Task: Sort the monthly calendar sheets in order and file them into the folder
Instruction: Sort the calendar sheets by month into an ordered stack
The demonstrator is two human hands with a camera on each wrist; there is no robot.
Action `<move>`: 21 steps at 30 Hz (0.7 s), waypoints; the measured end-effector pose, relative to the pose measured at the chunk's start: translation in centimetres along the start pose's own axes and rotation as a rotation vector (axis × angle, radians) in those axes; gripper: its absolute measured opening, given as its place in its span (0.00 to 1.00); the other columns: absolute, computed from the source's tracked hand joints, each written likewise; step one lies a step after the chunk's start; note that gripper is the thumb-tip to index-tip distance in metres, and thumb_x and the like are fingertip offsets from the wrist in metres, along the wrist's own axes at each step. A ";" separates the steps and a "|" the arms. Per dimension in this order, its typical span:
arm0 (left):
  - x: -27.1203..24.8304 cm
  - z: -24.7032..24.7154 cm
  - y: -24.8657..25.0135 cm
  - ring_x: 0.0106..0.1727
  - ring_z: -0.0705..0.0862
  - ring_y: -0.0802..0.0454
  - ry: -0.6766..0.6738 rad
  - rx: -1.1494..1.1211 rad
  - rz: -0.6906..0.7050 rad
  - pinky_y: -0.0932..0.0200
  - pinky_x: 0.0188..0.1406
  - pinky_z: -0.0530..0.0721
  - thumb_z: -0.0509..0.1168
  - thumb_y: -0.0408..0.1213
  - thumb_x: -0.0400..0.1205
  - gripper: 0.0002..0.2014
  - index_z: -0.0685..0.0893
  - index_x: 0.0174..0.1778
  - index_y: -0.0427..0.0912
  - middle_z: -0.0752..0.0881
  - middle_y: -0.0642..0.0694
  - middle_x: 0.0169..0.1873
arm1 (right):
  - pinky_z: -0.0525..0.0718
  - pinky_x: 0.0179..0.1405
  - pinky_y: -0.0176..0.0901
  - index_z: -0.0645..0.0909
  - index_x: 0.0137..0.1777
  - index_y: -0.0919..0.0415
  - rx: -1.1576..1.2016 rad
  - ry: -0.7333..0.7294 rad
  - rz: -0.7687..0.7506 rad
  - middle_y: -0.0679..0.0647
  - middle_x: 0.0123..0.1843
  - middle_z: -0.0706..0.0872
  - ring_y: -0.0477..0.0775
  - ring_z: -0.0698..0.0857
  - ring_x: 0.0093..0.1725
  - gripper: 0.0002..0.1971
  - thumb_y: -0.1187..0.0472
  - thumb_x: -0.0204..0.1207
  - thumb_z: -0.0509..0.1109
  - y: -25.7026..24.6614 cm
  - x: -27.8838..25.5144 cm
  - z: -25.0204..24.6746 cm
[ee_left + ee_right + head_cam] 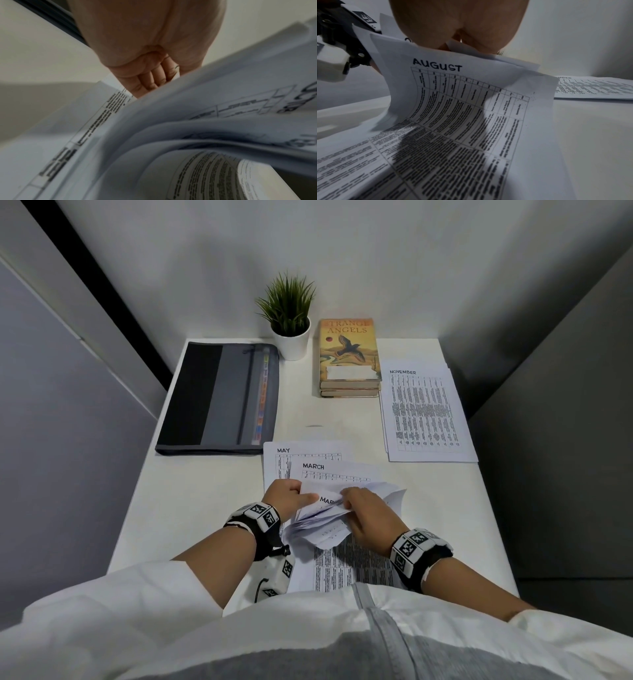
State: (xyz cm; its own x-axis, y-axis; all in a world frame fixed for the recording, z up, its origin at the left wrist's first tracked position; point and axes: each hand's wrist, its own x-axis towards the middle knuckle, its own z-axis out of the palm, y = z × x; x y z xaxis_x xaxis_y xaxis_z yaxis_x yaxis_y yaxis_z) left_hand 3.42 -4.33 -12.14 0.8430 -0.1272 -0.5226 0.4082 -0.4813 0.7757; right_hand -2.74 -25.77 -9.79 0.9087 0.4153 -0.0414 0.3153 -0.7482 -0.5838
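1. I hold a bundle of calendar sheets (329, 515) lifted and curled near the front of the table (205, 494); a sheet headed "MAR…" faces me in the head view, and my right wrist view shows an AUGUST sheet (453, 102) bending down from the bundle onto the printed sheets lying beneath.
2. My left hand (291, 496) grips the bundle's left edge, fingers curled under and thumb on top.
3. My right hand (368, 513) pinches the right side of the bundle, fingers curled over the top sheets.
4. Just beyond my hands, a MARCH sheet (332, 470) lies flat over a MAY sheet (277, 463), both on the table.
5. Well apart, on the right side, a small stack topped by the NOVEMBER sheet (426, 412) lies flat.
6. The folder (219, 398) lies closed at the far left; behind its mesh front pocket I see a strip of coloured tabs, but I cannot tell whether any calendar sheets are inside.
7. A potted plant (290, 316) in a white pot stands at the back, just beside the folder's far corner, and two stacked books (349, 357) sit to its right.
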 end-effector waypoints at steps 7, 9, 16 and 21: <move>0.0 -0.1 -0.1 0.25 0.65 0.51 0.041 -0.008 0.004 0.59 0.31 0.64 0.69 0.43 0.81 0.23 0.66 0.24 0.44 0.66 0.48 0.22 | 0.72 0.40 0.45 0.71 0.48 0.58 0.004 0.028 0.022 0.53 0.46 0.77 0.53 0.73 0.43 0.06 0.60 0.77 0.66 0.3 -0.2 0.0; 0.1 0.0 0.0 0.25 0.66 0.51 0.044 0.000 0.004 0.60 0.29 0.63 0.71 0.43 0.80 0.22 0.68 0.26 0.43 0.67 0.45 0.23 | 0.72 0.39 0.47 0.70 0.48 0.57 0.019 0.027 0.021 0.53 0.47 0.77 0.53 0.73 0.41 0.07 0.61 0.77 0.66 0.3 0.0 -0.1; 0.2 0.4 -0.2 0.27 0.81 0.61 0.019 -0.066 0.003 0.69 0.31 0.77 0.77 0.40 0.74 0.07 0.86 0.35 0.45 0.85 0.58 0.25 | 0.79 0.47 0.51 0.73 0.50 0.59 0.010 0.011 0.034 0.54 0.48 0.79 0.54 0.74 0.48 0.06 0.60 0.77 0.66 0.2 0.1 0.1; 0.4 0.0 -0.4 0.33 0.71 0.50 0.055 -0.055 -0.014 0.58 0.37 0.69 0.70 0.43 0.80 0.15 0.76 0.34 0.39 0.73 0.43 0.31 | 0.77 0.45 0.43 0.72 0.49 0.56 0.017 0.031 0.040 0.52 0.49 0.77 0.52 0.75 0.47 0.06 0.59 0.76 0.67 0.3 0.0 0.1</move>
State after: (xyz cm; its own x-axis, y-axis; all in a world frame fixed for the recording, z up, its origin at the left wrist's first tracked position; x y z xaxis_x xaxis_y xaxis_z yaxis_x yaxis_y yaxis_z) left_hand 3.59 -4.20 -12.68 0.8545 -0.0726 -0.5143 0.4373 -0.4340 0.7877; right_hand -2.71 -25.97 -10.00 0.9287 0.3687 -0.0404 0.2738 -0.7549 -0.5960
